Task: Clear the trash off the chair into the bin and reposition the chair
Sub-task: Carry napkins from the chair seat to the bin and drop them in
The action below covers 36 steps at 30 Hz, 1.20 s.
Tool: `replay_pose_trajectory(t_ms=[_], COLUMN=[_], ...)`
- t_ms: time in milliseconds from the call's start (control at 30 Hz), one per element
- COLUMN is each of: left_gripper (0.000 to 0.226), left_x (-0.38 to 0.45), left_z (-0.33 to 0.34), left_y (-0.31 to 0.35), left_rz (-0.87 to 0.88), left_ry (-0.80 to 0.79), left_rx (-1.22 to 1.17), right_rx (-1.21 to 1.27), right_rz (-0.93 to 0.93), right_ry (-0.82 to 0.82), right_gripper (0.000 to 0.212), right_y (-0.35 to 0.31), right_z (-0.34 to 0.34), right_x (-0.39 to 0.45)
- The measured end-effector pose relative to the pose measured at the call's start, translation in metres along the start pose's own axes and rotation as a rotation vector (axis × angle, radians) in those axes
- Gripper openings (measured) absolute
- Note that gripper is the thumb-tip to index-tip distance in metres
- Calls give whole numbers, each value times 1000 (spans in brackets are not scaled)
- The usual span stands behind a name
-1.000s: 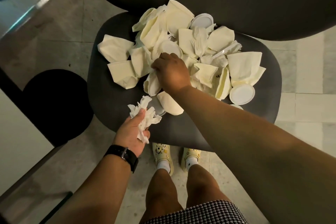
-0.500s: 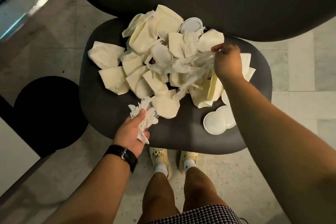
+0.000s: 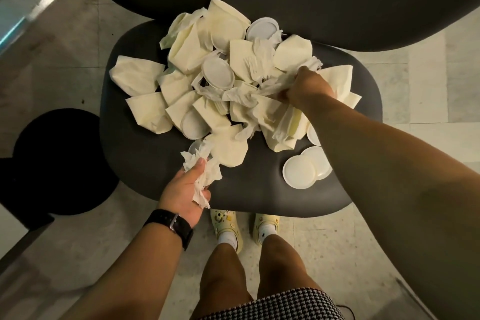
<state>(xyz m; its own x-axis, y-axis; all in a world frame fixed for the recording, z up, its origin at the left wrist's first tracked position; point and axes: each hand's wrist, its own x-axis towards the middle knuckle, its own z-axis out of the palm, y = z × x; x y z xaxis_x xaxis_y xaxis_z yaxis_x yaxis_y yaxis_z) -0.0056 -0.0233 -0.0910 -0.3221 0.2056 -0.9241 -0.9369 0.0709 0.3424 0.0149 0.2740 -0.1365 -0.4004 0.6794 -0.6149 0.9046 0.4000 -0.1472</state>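
On dark chair seat (image 3: 145,143): paper trash heap (image 3: 213,91) sprawling toward the backrest, no single long axis. Right hand (image 3: 306,88) clenching white tissue (image 3: 259,91) in the heap's right side. Left hand (image 3: 185,187) gripping crumpled napkins (image 3: 205,176) at front edge.

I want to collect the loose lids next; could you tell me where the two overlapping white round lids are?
The two overlapping white round lids lie on the dark chair seat, front right, beside the right forearm.
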Motion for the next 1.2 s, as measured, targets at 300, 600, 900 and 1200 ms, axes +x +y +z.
replay_pose_trajectory(t_ms=[300, 600, 900, 1200], left_gripper=[23, 17, 23, 35], left_x=[-6, -9, -5, -4], left_z=[5, 7, 2, -6], left_y=[3, 4, 2, 11], left_rz=[4, -2, -11, 15], left_ry=[6, -8, -18, -4], left_rx=[-7, -9, -15, -17], right_rx=[366, 1324, 503, 502], right_rz=[-122, -107, -333, -293], right_ry=[249, 205, -1, 55], right_gripper=[24, 12, 45, 18], right_y=[9, -3, -55, -63], right_z=[-10, -32, 9, 3], right_x=[-11, -63, -69, -53])
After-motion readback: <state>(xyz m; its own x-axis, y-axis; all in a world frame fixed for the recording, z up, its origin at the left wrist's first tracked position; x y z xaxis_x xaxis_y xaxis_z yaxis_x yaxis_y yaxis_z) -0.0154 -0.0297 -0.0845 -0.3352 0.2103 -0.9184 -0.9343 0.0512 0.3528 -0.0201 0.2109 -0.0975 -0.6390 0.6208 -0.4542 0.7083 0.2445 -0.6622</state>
